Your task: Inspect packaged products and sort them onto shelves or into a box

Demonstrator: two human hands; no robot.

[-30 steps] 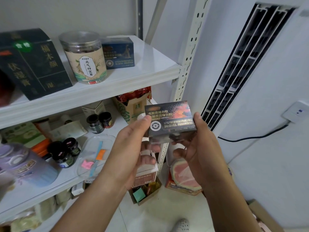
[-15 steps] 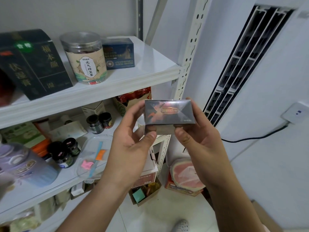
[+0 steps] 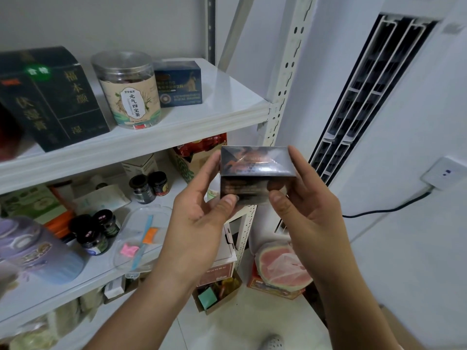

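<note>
Soft, even indoor light here, slightly cool, with no hard source in sight. The top shelf (image 3: pixel 227 102) takes a pale sheen on its white surface. The dark box (image 3: pixel 255 164) catches a glossy reflection across its upper face, washing out the print, while its front face sits in shade. Shadow gathers under the top shelf and dims the lower shelf (image 3: pixel 75 289). The wide-angle bend is plain: the shelf post (image 3: pixel 286 72) leans and curves. At the left edge the purple tin (image 3: pixel 27 248) smears into blur, and the bottom-left corner goes soft too. The centre is fairly sharp.
</note>
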